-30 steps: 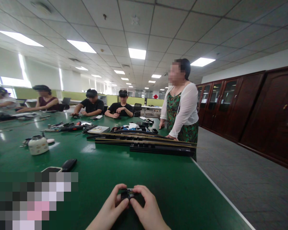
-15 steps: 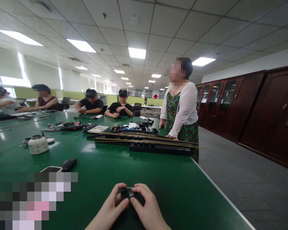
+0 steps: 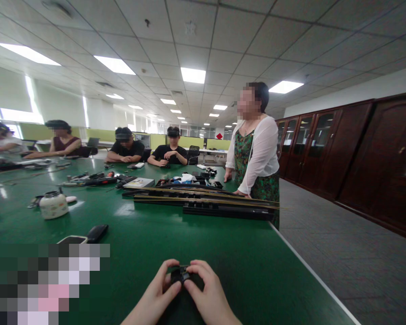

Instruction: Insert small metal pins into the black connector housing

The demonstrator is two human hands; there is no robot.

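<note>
Between my hands, low in the middle of the head view, is a small black part (image 3: 180, 274) with a thin piece along its far side; its exact kind is too small to make out. My left hand (image 3: 162, 286) grips it from the left, thumb at the near side and index finger at the far side. From the right, my right hand (image 3: 205, 286) pinches the same part with thumb and fingers. Both thumbs are close together at its near edge. The green tabletop (image 3: 149, 243) lies under my hands.
Long black strips with yellow rods (image 3: 203, 198) lie across the table ahead. A cream jar (image 3: 53, 205), a black case (image 3: 98, 233) and a pile of tools (image 3: 91, 179) are to the left. A person (image 3: 253, 144) stands leaning on the table's right side; others sit at the far side.
The small black part has tilted slightly in my fingers, while my hands stay almost in place. At the far side, a seated person's hands have lowered to the table.
</note>
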